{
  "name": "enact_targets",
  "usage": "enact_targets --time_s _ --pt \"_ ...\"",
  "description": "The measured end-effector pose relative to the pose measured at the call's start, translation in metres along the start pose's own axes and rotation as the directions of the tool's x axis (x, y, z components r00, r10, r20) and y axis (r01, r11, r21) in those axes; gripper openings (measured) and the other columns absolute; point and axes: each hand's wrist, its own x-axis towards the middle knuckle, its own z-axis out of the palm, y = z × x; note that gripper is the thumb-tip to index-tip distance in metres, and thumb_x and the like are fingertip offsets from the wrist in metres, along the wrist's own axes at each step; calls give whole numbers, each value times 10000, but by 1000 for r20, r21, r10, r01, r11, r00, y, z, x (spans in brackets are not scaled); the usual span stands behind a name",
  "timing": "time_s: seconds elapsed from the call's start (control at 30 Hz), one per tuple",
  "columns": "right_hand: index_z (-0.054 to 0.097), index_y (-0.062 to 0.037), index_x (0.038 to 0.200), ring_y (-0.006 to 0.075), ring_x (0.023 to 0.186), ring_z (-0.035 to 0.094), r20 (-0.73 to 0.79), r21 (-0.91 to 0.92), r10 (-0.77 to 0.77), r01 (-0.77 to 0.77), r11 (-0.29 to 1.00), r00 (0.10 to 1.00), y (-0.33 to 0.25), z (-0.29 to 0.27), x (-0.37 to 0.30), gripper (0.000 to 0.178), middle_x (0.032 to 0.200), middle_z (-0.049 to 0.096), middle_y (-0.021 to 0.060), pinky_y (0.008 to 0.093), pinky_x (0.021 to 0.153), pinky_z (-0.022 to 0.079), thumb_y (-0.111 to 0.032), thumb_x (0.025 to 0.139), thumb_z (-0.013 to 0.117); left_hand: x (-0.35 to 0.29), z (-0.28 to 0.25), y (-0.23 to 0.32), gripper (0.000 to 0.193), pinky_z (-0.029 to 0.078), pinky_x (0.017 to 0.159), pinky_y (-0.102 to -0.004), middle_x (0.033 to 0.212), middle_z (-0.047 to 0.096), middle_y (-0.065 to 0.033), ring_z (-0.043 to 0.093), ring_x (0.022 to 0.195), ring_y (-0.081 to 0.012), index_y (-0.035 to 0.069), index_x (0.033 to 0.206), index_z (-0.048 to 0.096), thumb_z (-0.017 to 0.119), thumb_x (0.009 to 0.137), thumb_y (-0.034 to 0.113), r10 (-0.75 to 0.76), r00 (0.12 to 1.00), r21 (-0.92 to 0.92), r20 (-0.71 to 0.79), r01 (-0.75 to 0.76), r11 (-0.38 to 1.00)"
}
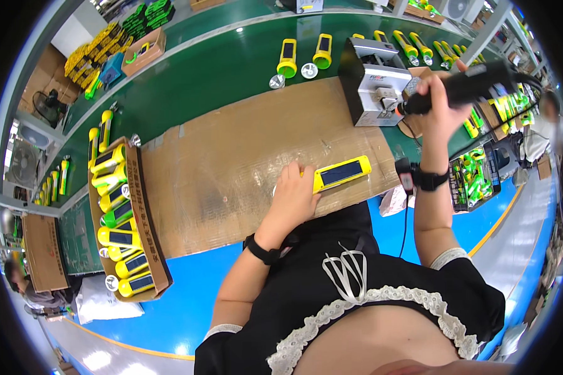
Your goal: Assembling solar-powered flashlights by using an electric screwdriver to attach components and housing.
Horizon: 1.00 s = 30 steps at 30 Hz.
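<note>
Your left hand [294, 191] grips the torch [344, 172], right hand [443, 112] the driver [472, 84], tip [401, 109] seemingly at the feeder [370, 78]. Slack left hold: torch could roll.

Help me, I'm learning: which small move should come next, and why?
Perhaps bring the black cylindrical power driver toward the yellow dark-panelled flashlight: the right hand holds the driver at the silver-and-black metal box, while the left hand grips the flashlight.

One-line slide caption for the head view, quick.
Left hand grips a yellow flashlight over the cardboard sheet; right hand holds a black power tool pointed toward the silver-fronted machine.
</note>
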Motion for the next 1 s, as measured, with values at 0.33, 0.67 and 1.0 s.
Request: enact_targets --time_s 0.33,0.67,1.0 --pt "378 36 1264 155 604 559 6 -38 138 -138 990 990 70 -36 14 502 747 563 89 297 588 480 40 811 595 0 -2 0 579 414 868 -424 1049 461 -205 474 991 -377 38 1184 470 698 652 35 4 997 -40 71 -2 999" --pt "379 63 1229 168 544 536 185 162 348 -378 912 919 23 -8 -23 486 681 544 90 314 550 466 13 783 565 -9 3 8 599 403 839 -429 1052 459 -201 478 991 -367 55 1216 462 660 652 10 -33 998 86 -55 37 996" --pt "294 -32 1288 157 550 514 390 213 332 -436 875 859 -30 52 -97 552 717 499 76 340 571 468 -34 823 590 -12 8 3 596 395 840 -430 1056 465 -196 471 1001 -371 45 1207 467 620 636 -26 -7 998 117 -66 15 993"
